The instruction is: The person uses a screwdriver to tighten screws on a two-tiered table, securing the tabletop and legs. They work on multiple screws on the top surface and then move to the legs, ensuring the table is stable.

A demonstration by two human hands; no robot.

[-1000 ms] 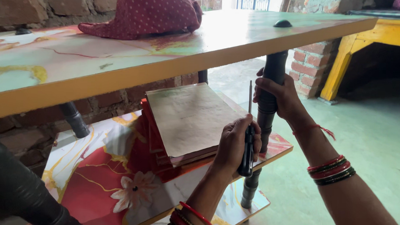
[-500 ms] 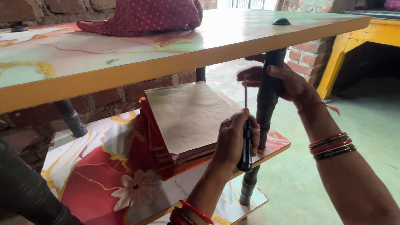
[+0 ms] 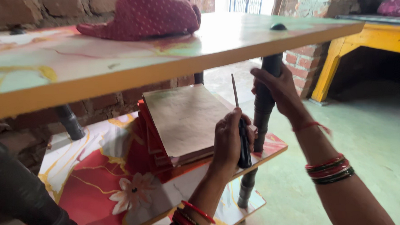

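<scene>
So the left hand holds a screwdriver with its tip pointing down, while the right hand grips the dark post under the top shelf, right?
Not quite: the head view shows the screwdriver in the left hand pointing up. The right hand does grip the dark post under the top shelf.

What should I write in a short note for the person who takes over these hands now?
Left hand: grips a black-handled screwdriver, shaft pointing up under the top shelf.
Right hand: wrapped around the black post just below that shelf.
A stack of boards lies on the middle shelf.
Done: shelves sit on the posts.
Left: cannot tell which screws remain.
</scene>
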